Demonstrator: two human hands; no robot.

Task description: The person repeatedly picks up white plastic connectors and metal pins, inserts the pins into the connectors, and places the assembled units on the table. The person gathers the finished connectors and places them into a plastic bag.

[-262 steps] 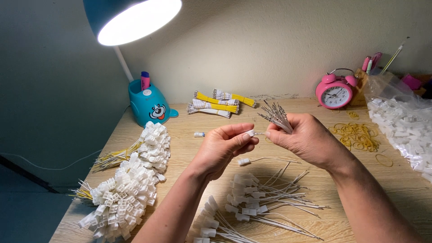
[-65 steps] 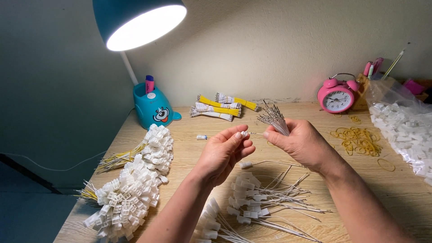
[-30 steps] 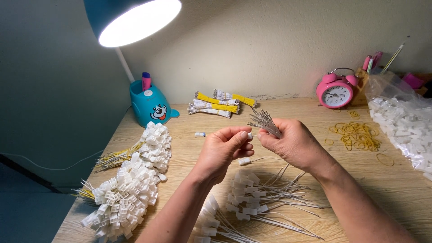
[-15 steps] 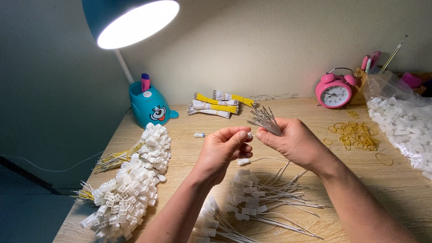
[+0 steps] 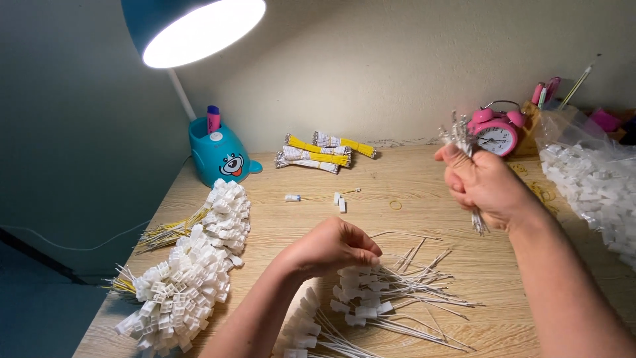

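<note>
Wire bundle (image 5: 464,142) clenched in right hand (image 5: 483,185), raised over table's (image 5: 424,192) back-right area, long axis near upright, tips up. Left hand (image 5: 331,248) fingers pinched onto loose white-connector wires (image 5: 384,298) near front edge; exact grasp unclear. Two big finished heaps (image 5: 192,272) at left edge. Bare table mid-centre.

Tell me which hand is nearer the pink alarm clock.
Right. The right hand, gripping a bundle of thin wires, is raised just left of the pink alarm clock; the left hand rests low over the loose wire pile.
</note>
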